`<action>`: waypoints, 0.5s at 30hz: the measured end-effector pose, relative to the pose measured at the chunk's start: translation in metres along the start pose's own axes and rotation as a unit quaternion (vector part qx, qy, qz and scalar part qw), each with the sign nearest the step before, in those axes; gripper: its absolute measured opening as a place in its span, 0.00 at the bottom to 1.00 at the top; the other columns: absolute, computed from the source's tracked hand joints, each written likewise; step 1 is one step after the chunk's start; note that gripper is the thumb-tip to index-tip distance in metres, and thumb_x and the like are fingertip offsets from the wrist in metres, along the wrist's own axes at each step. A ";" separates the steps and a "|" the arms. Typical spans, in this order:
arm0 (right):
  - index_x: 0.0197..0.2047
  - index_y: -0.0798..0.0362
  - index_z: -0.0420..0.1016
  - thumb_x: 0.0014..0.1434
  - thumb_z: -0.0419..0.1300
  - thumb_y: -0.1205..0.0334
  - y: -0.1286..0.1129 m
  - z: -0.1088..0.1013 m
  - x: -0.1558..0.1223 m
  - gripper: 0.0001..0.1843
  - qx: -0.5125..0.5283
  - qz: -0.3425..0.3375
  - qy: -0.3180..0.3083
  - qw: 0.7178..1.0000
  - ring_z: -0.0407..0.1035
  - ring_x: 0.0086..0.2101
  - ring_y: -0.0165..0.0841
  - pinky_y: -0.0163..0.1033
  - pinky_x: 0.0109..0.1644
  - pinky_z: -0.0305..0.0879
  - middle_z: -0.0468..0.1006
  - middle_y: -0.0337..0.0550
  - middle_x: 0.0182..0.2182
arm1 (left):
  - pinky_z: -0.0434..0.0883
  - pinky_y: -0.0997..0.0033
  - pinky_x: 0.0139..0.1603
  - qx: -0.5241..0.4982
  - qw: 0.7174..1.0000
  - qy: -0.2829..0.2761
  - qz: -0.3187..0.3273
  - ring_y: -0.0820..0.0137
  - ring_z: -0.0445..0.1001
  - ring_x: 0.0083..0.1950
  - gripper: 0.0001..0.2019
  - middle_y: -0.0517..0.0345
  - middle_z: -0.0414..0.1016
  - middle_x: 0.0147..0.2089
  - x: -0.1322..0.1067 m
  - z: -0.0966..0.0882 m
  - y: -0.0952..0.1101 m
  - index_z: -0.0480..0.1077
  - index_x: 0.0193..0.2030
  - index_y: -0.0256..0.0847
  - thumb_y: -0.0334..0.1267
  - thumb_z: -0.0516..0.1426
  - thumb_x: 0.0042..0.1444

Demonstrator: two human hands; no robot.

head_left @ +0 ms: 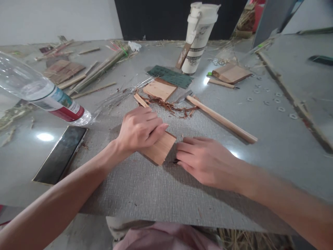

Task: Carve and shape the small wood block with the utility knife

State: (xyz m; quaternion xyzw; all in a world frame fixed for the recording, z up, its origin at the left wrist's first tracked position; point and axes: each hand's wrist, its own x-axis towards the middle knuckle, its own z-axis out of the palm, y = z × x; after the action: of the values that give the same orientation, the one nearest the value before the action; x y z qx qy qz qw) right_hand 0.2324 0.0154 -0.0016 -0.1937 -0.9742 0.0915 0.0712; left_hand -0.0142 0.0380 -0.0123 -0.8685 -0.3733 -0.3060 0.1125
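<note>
My left hand is closed over a small flat wooden board, pressing it near the tabletop. Beyond the knuckles a pale wood stick end pokes out; whether it belongs to the board I cannot tell. Just right of the board, my right hand is closed low over the table, fingers curled. A small dark tip shows at its fingertips, too little to name. Ahead of both hands lie brown fibrous shavings, a second wooden block, a dark green sheet like sandpaper, and a hammer with a wooden handle.
At left stand a plastic water bottle and a phone lying flat. A white tumbler stands at the back. Several metal washers, another wood block and a long thin strip lie at right.
</note>
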 end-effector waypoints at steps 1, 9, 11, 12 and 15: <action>0.37 0.52 0.71 0.70 0.53 0.65 0.000 0.000 0.000 0.09 0.004 0.001 0.003 1.000 0.67 0.38 0.36 0.43 0.40 0.58 0.77 0.42 0.38 | 0.61 0.62 0.32 -0.001 1.000 -0.001 0.000 0.68 0.63 0.28 0.20 0.59 0.67 0.23 0.000 0.000 0.000 0.64 0.24 0.42 0.38 0.49 0.69; 0.40 0.52 0.71 0.71 0.52 0.63 -0.013 0.005 0.007 0.09 -0.020 0.049 0.053 0.997 0.66 0.37 0.38 0.45 0.39 0.57 0.75 0.42 0.36 | 0.62 0.61 0.33 0.014 1.000 -0.014 -0.017 0.67 0.65 0.29 0.20 0.58 0.69 0.23 0.001 0.002 0.001 0.65 0.24 0.42 0.39 0.49 0.70; 0.41 0.52 0.71 0.70 0.52 0.63 -0.015 0.006 0.007 0.07 -0.020 0.057 0.048 0.997 0.66 0.38 0.38 0.45 0.39 0.58 0.75 0.42 0.37 | 0.62 0.61 0.33 0.018 1.000 -0.015 -0.019 0.67 0.65 0.29 0.20 0.58 0.70 0.23 0.001 0.001 0.001 0.65 0.24 0.42 0.39 0.49 0.70; 0.41 0.52 0.71 0.70 0.52 0.63 -0.015 0.006 0.007 0.07 -0.020 0.058 0.042 0.997 0.67 0.38 0.38 0.45 0.40 0.58 0.75 0.42 0.37 | 0.62 0.61 0.33 0.017 1.000 -0.015 -0.018 0.67 0.65 0.29 0.20 0.58 0.70 0.23 0.001 0.001 0.001 0.65 0.24 0.42 0.39 0.49 0.70; 0.40 0.52 0.70 0.70 0.53 0.64 -0.010 0.004 0.005 0.07 -0.014 0.038 0.020 0.999 0.67 0.39 0.38 0.45 0.41 0.58 0.76 0.41 0.39 | 0.62 0.61 0.33 0.015 1.000 -0.009 -0.013 0.67 0.64 0.28 0.20 0.58 0.69 0.23 0.000 0.001 0.001 0.65 0.24 0.42 0.39 0.49 0.70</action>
State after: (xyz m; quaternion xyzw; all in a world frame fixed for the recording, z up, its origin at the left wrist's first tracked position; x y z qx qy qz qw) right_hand 0.2237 0.0072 -0.0030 -0.2336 -0.9656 0.0766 0.0844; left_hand -0.0132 0.0379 -0.0128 -0.8645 -0.3900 -0.2941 0.1184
